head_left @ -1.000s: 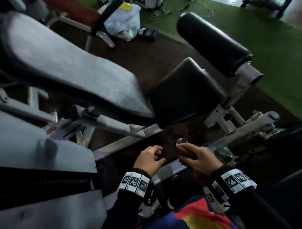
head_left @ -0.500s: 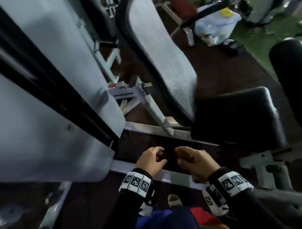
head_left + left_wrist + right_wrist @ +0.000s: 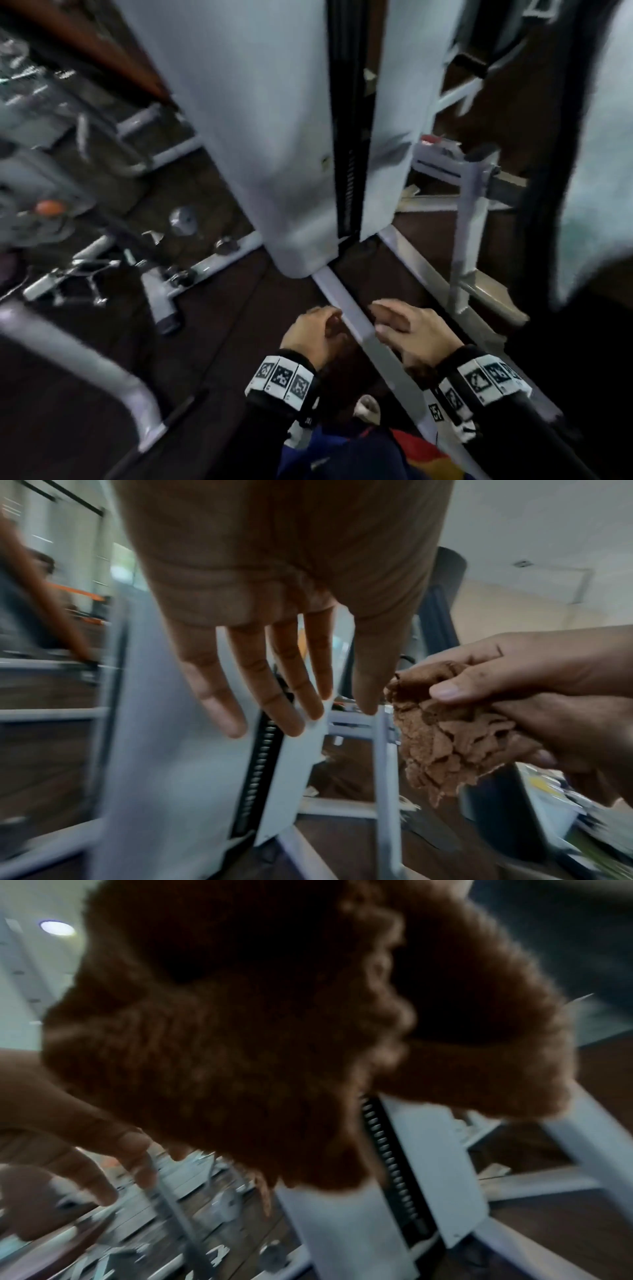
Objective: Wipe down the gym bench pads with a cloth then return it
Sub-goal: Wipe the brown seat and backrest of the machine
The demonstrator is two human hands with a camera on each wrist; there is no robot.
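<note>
1. Head view: left hand (image 3: 313, 334) and right hand (image 3: 416, 337) are held close together low in frame, over a pale frame bar (image 3: 356, 323) that runs along the dark floor (image 3: 222, 325). The left fingers are loosely curled and hold nothing. The right fingers are bent under the palm; the cloth cannot be made out from this angle.
2. Head view, writing: both wrists carry white bands (image 3: 282, 377) printed with black square code markers. A small tag by the right wrist seems to read "57", though blur makes this uncertain.
3. Head view, surroundings: a white weight-stack shroud (image 3: 274, 137) with a dark central slot stands just ahead of the hands. A grey bench pad (image 3: 596, 171) is at the right edge.
4. Left wrist view: the left hand (image 3: 274, 588) has its fingers (image 3: 209, 691) spread, nearly straight and empty. Just beside its thumb, the right hand (image 3: 548, 696) grips a bunched brown cloth (image 3: 445, 737), thumb pressed on top.
5. Right wrist view: the cloth (image 3: 240, 1042) fills most of the frame, hanging from the grip. The left hand's fingertips (image 3: 133, 1148) are at lower left, apart from the cloth. Picture blurred; no print readable.
</note>
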